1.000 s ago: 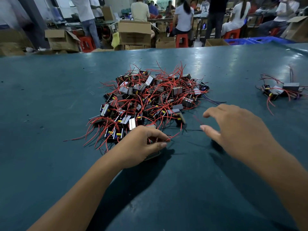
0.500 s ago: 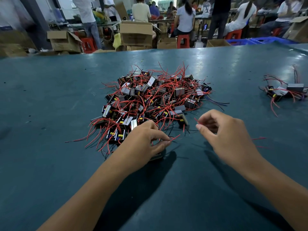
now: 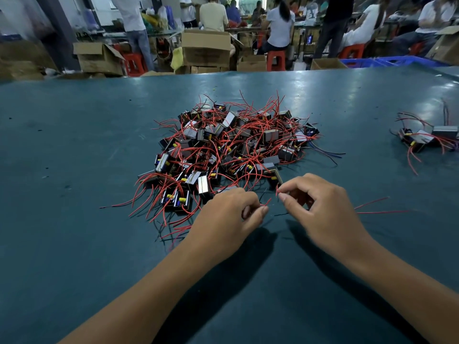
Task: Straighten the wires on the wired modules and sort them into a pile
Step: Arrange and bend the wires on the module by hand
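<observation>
A matte teal surface (image 3: 74,150), lightly scuffed and glossy toward the top of the frame, carries a large tangled heap of wired modules (image 3: 231,150) at centre: small boxy black and grey blocks with yellow and blue parts, threaded through with thin red leads that arc and splay outward. A smaller pile (image 3: 429,140) of the same blocks sits at the right edge, well apart from the heap. In the lower centre, just below the heap, the left hand (image 3: 223,214) has its fingers curled inward, thumb and forefinger pinching a short red wire (image 3: 267,202); whether a module lies under the palm cannot be told. The right hand (image 3: 320,207), beside it, is likewise curled, thumb and forefinger tips closed on the end of a red lead (image 3: 277,191). Two long straight red wires (image 3: 372,202) extend rightward from behind this hand, flat on the surface. Cardboard boxes (image 3: 206,49) and red stools (image 3: 275,60) line the upper frame.
</observation>
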The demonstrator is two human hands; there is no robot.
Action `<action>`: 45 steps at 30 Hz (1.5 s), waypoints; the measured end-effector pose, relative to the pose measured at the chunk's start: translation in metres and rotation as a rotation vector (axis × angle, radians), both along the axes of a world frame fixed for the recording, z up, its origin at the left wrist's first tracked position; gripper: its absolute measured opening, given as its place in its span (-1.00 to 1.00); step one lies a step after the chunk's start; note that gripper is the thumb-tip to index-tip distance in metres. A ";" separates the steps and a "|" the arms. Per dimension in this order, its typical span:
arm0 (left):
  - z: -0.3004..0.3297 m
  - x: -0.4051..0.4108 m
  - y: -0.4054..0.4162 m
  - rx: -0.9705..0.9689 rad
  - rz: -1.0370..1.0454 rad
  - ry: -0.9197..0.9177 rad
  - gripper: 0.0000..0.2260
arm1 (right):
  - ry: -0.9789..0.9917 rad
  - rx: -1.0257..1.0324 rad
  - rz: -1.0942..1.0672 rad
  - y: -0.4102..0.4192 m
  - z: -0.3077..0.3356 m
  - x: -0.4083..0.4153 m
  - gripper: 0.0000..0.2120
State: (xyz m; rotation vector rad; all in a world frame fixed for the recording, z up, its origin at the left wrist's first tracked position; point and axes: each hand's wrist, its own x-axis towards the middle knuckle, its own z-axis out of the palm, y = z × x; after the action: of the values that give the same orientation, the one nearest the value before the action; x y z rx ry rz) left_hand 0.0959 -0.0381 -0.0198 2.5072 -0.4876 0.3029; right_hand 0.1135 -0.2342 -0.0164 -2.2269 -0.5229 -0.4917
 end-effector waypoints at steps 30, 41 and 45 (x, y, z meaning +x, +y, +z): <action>0.005 -0.005 -0.004 -0.408 -0.199 0.189 -0.80 | 0.300 0.382 0.122 0.001 0.000 0.006 -0.88; -0.002 -0.001 -0.006 -0.137 -0.054 0.115 -0.91 | 0.234 0.379 0.205 -0.003 0.005 0.000 -0.86; -0.004 0.004 -0.001 -0.197 0.043 0.140 -0.89 | 0.379 0.359 0.428 -0.003 0.008 -0.006 -0.90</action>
State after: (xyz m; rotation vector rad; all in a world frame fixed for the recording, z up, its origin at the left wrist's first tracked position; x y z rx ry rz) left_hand 0.0998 -0.0395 -0.0238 2.3295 -0.3307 0.1805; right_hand 0.1077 -0.2373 -0.0087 -1.7397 -0.6295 0.0608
